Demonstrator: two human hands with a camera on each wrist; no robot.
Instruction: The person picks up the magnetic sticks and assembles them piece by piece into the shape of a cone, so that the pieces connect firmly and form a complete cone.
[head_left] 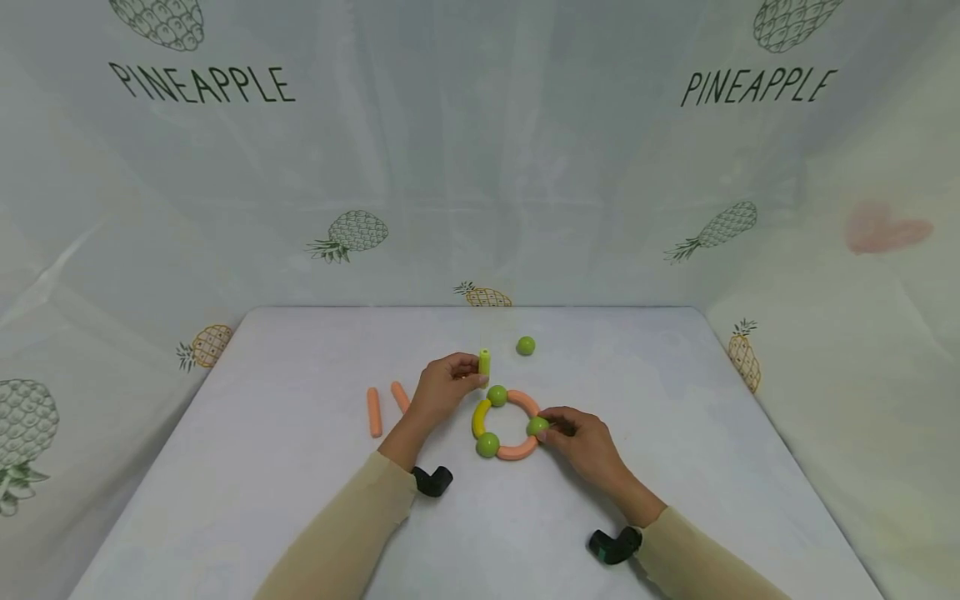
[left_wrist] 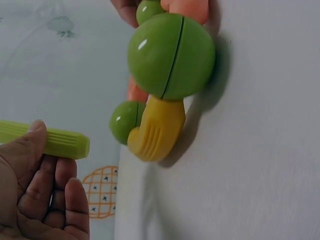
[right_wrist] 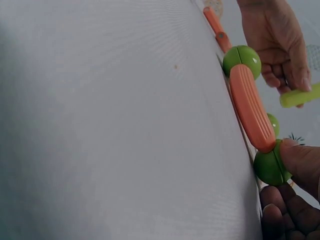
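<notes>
Between the thumb and fingers of my left hand [head_left: 444,385] is a lime-green ribbed rod [head_left: 484,363], upright in the head view, just above the far green ball [head_left: 497,396] of a ring on the table. My right hand [head_left: 588,443] pinches the ring's right-hand green ball [head_left: 537,427], seen close in the right wrist view. Two curved orange pieces [head_left: 517,452] join that ball to the other balls. On the left side, a curved yellow piece [head_left: 479,419] links the far ball and the near-left green ball [head_left: 487,445].
Beyond the ring lies a loose green ball [head_left: 527,346]. Two straight orange rods [head_left: 374,412] lie left of the ring, one partly hidden by my left arm. The white table [head_left: 637,358] backs onto a pineapple-print curtain [head_left: 480,167].
</notes>
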